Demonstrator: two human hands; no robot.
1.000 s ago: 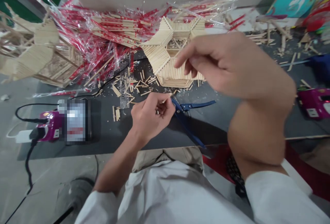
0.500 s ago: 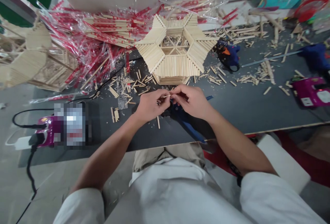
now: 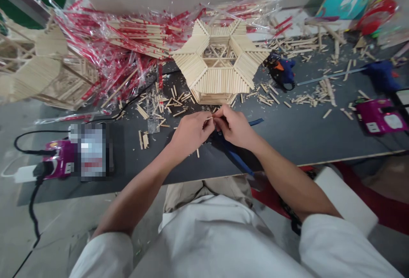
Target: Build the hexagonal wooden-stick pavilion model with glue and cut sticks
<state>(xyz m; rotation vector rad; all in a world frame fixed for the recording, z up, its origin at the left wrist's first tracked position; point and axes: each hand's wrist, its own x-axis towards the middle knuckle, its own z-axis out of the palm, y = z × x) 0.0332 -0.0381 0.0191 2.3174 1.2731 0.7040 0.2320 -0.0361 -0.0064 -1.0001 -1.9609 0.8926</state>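
Fingertips of my left hand [image 3: 192, 132] and my right hand [image 3: 237, 126] meet in a pinch just in front of the star-shaped wooden stick structure [image 3: 222, 81]. Between them a thin, pale wooden stick [image 3: 209, 118] shows a short piece; the rest is hidden by the fingers. Both hands are closed on it. Under my right hand lies a blue-handled tool [image 3: 238, 158], its head mostly covered, so its kind is unclear. Left of my left hand are a clear ruler [image 3: 153, 120] and short stick offcuts [image 3: 143, 140].
Red-and-clear plastic wrappers with sticks [image 3: 128, 41] fill the back left. A second stick structure [image 3: 47, 69] stands at far left. Blue glue guns [image 3: 284, 71] rest on the right, near a purple power strip [image 3: 380, 116]. A blurred-out device [image 3: 92, 152] sits at left.
Both hands stay pinched together at nearly the same spot, with slight finger shifts around the stick. The whole view has shifted a little; the structure and tools stay where they were.
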